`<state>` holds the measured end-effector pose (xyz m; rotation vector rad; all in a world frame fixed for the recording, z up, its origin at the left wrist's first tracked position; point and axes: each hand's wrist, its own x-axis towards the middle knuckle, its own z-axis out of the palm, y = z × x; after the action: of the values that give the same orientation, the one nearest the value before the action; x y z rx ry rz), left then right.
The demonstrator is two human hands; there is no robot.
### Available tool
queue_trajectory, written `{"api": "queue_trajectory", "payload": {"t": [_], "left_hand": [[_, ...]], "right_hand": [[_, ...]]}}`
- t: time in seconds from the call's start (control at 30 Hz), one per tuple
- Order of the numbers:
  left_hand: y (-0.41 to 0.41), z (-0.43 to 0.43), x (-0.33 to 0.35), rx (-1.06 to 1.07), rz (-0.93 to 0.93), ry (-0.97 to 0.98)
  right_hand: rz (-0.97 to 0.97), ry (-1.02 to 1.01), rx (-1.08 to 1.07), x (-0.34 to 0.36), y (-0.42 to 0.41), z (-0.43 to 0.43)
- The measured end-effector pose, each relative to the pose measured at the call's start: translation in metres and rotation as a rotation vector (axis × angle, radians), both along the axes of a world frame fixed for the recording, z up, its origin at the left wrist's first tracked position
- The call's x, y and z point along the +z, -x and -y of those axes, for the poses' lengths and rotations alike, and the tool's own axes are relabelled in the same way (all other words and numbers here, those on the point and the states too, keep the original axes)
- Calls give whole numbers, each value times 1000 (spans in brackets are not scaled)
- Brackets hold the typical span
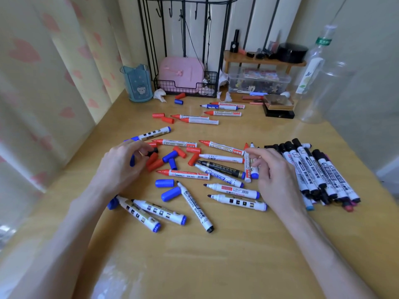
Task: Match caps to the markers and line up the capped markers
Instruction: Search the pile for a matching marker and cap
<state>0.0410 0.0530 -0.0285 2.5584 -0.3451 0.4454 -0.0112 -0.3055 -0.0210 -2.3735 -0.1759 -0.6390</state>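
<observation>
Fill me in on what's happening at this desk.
A person is sorting whiteboard markers on a wooden desk. The left hand pinches a small black cap beside a scatter of loose red caps and blue caps. The right hand hovers with loosely curled fingers over uncapped markers and seems to hold nothing. A row of black-capped markers already lies to the right; many markers are not yet capped.

Home desk: heart curtain (43,61), cosmetics shelf (264,59).

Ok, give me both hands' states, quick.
Left hand: pinches a black cap.
Right hand: fingers loosely curled, holds nothing.
</observation>
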Motion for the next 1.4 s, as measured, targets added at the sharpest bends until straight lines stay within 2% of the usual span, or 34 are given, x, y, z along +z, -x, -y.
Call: {"api": "queue_trajectory", "payload": {"t": [0.77,1.0,1.2,1.4], "left_hand": [[0,4,-3,-8,-9,-37],[-2,5,-4,54,-9,9],[-7,2,-10,194,4,11],[-16,2,-18,188,15,-79]], "right_hand": [[-14,-1,48,-4,4,-9],[-16,1,46,-5,4,-9],[-24,-1,52,-5,5,-10],[-26,-5,52,-3,6,-13]]}}
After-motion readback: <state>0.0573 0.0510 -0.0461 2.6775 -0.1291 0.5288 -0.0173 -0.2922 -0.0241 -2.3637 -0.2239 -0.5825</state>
